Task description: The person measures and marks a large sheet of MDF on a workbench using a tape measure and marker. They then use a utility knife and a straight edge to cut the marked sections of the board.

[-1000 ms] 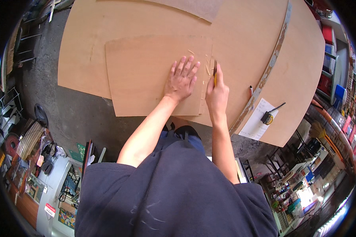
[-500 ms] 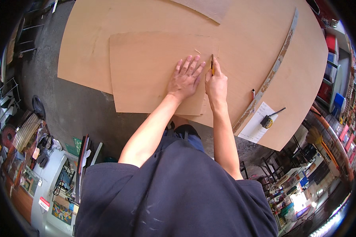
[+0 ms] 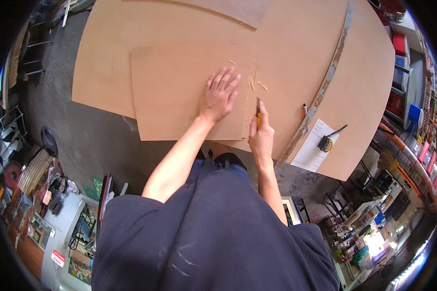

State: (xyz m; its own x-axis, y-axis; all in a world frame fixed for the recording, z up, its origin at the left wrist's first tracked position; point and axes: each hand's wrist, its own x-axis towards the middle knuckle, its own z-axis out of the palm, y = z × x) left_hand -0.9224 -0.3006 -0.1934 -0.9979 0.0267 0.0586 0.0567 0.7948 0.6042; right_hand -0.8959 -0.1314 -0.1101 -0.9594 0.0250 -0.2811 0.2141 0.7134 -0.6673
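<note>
A smaller brown board (image 3: 179, 97) lies on a large brown sheet (image 3: 296, 58). My left hand (image 3: 218, 97) rests flat on the smaller board near its right edge, fingers stretched out and pointing away from me. Just right of that edge, my right hand (image 3: 261, 136) is closed around a yellow and black utility knife (image 3: 259, 116), its tip pointing away from me. Thin pale shavings (image 3: 252, 83) are scattered along the board's right edge, beyond the knife.
Farther right lie a long worn metal straightedge (image 3: 327, 80), a red and black marker (image 3: 305, 109), a handwritten paper (image 3: 308, 153) and a black and yellow tape measure (image 3: 325, 142). Another board (image 3: 228, 8) lies at the far side. Grey floor (image 3: 82, 131) shows at left.
My right hand has drawn the knife toward me along the board's edge. More shavings now show there. My left hand stays flat on the board, and the whole view has shifted slightly.
</note>
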